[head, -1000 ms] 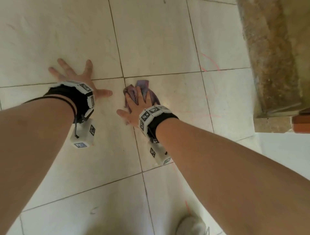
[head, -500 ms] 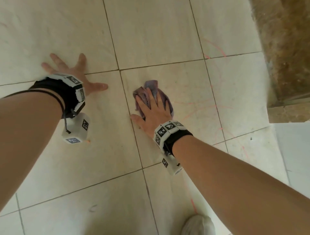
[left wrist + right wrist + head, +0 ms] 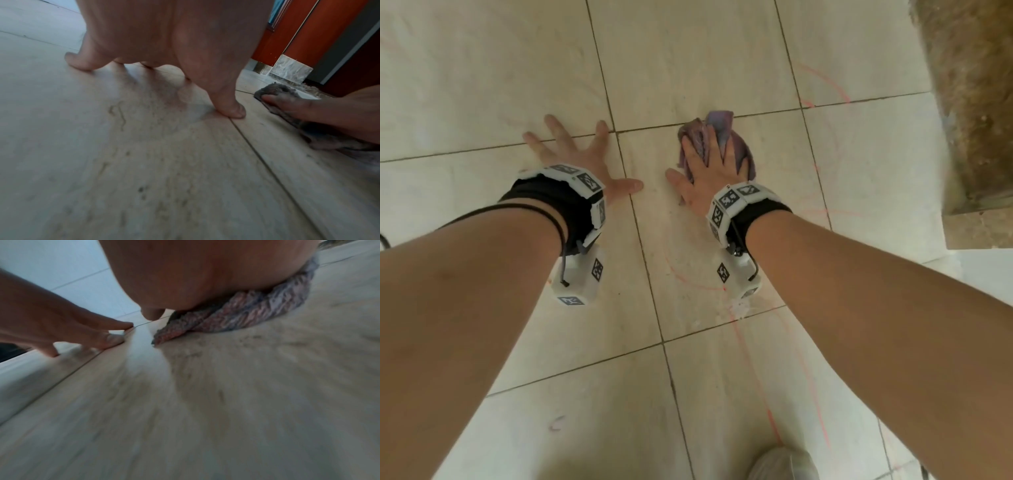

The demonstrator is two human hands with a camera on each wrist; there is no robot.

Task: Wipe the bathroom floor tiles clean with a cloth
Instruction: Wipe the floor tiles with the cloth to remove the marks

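Note:
A crumpled purple-grey cloth (image 3: 722, 137) lies on the cream floor tiles (image 3: 688, 61), just below a grout line. My right hand (image 3: 709, 161) presses flat on it with straight fingers, and the thumb rests on the tile beside it. The right wrist view shows the cloth (image 3: 236, 318) bunched under the palm. My left hand (image 3: 575, 154) is spread flat on the floor to the left, fingers splayed, holding nothing. In the left wrist view its fingertips (image 3: 232, 110) touch the tile, with the cloth (image 3: 273, 91) and the right hand's fingers off to the right.
Faint red curved marks (image 3: 822, 82) and a whitish wet patch (image 3: 736, 308) show on the tiles. A rough brown stone step (image 3: 976, 102) rises at the right. A shoe (image 3: 784, 462) stands at the bottom edge. An orange-brown door frame (image 3: 298, 32) is beyond the cloth.
My right hand slid the cloth away from me, up to the grout line. The left hand has stayed planted on the floor while the head view shifted.

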